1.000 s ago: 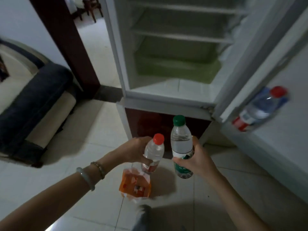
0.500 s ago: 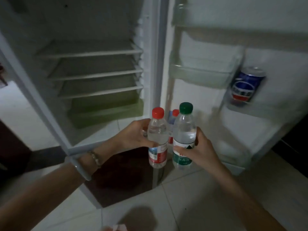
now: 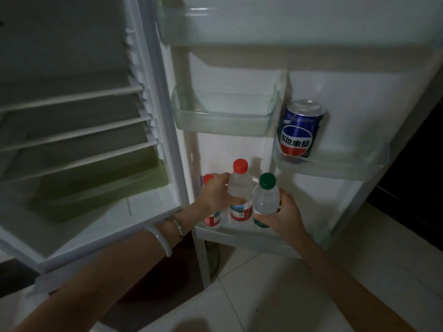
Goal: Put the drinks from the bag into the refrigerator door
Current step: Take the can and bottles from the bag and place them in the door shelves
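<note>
The red-capped bottle (image 3: 240, 188) stands upright, its long axis vertical, with its base at or just inside the bottom door shelf (image 3: 242, 232); whether it has touched down cannot be told. The left hand (image 3: 217, 194) is wrapped around its shoulder from the left side, fingers closed on the body. Just beside it on the right, the green-capped bottle (image 3: 265, 200) is also upright, gripped low around its label by the right hand (image 3: 282, 215), fingers closed; its base appears to sit slightly in front of the shelf lip rather than within it. A third bottle (image 3: 211, 219), red-capped, already stands in the shelf behind the left hand, near the hinge side. A blue can (image 3: 298, 130) sits in the upper right door bin (image 3: 335, 167).

Judgement: the shelf lies forward and below both grips. The left hand is nearer to release. The free space lies to the right of the red-capped bottle, so the green-capped bottle must go forward over the lip and down.
</note>
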Available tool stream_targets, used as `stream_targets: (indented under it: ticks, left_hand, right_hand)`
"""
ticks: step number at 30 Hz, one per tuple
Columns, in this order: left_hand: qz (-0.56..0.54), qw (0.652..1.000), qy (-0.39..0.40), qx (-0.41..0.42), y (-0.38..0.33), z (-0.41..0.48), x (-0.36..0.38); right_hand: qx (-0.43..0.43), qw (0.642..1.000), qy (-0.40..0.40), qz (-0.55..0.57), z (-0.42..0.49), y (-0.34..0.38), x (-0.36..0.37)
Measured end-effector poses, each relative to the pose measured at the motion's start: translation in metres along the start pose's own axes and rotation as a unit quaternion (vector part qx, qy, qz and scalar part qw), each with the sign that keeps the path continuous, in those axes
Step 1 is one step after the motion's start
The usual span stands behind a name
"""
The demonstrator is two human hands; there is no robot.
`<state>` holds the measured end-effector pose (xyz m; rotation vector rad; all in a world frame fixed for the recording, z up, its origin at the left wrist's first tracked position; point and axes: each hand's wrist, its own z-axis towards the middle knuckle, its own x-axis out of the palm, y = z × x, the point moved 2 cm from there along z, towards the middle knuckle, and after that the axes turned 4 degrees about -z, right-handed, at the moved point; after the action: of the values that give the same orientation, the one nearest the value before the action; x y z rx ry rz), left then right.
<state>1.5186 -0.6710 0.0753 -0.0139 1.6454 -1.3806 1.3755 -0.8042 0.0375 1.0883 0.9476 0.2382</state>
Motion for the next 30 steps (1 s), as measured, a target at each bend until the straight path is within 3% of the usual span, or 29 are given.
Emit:
stream_targets:
  ticks: [5, 10, 21, 27, 30]
  left_hand:
    - [0.011, 0.997, -0.062, -0.044, 0.015, 0.007, 0.036]
    - [0.011, 0.994, -0.067, -0.085, 0.04, 0.008, 0.057]
    - [0.017, 0.995, -0.059, -0.078, 0.04, 0.007, 0.059]
    - [0.067, 0.994, -0.037, -0.073, 0.051, -0.006, 0.059]
    - [0.1, 0.992, -0.049, -0.052, 0.054, -0.018, 0.051]
  right_hand:
    - [0.05, 0.998, 0.041, 0.029, 0.022, -0.03, 0.016]
    - [0.068, 0.995, 0.069, 0.03, 0.032, -0.05, 0.034]
    - [0.048, 0.995, 0.083, 0.038, 0.036, -0.058, 0.047]
    - [0.002, 0.997, 0.075, 0.015, 0.03, -0.051, 0.041]
    - [-0.081, 0.996, 0.004, -0.035, 0.017, -0.029, 0.029]
